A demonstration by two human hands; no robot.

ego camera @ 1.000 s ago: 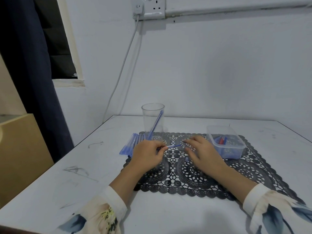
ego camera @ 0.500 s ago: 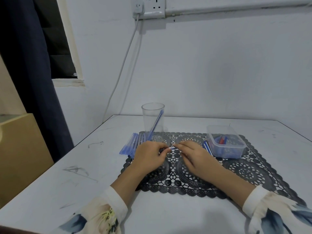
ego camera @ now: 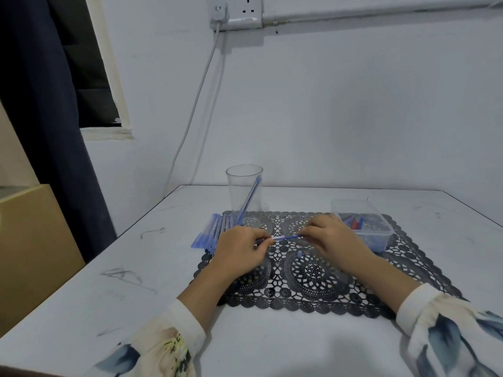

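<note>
I count one thin blue plastic pen (ego camera: 285, 237) between my two grips, left grip (ego camera: 239, 248) and right grip (ego camera: 334, 238), one second blue pen (ego camera: 249, 200) in the single clear plastic cup (ego camera: 245, 186), and a row of capped blue pens (ego camera: 212, 235), roughly seven, too close-packed to count exactly. There is one black lace placemat (ego camera: 313, 273), one small loose blue cap (ego camera: 299, 253) and one clear rectangular plastic box (ego camera: 337, 205), its blue and red bits too jumbled to count.

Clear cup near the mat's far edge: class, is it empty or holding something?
Not empty: the clear cup stands upright with one blue pen leaning inside, its top against the rim.
</note>
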